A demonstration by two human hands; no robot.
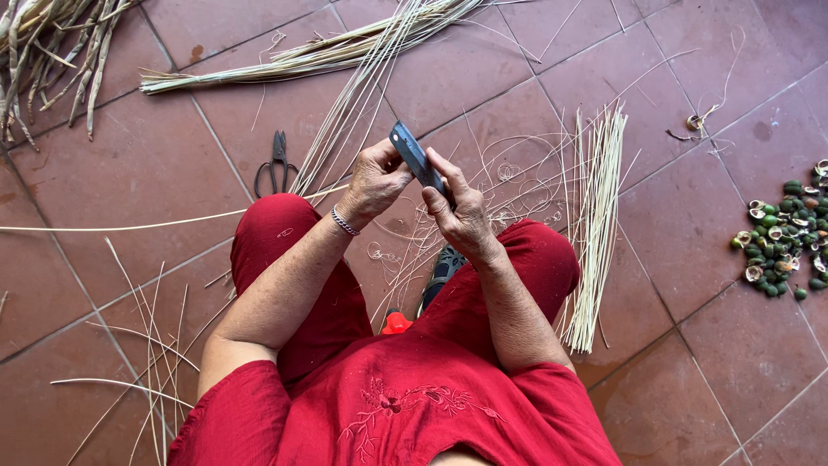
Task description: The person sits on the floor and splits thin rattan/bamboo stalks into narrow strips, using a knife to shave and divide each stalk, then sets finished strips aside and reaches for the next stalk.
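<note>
The terracotta tile floor [138, 164] is filling the whole head view, and the person, wearing a red embroidered top [405, 406] and red trousers, is sitting on it with knees spread. A long bundle of pale reed stalks [310, 53] is lying across the top of the floor, with thinner strands fanning down from it toward the knees. A coarser heap of dry husks [52, 52] is sitting in the upper left corner. A tidy sheaf of cut thin splints [595, 216] is lying just beside the right knee, running top to bottom. At the right edge a pile of small green nuts and split shells [785, 233] is resting, well apart from the work. Black scissors [277, 162] are lying on the tile just beyond the left knee, untouched. The hands are working close together above the lap: the right hand [466, 216] is gripping the handle of a flat dark blade [414, 155], which is tilting up and to the left, while the left hand [375, 183], bracelet at the wrist, is pinching at the blade's upper end. Whether a strand is passing between fingers and blade cannot be told.
</note>
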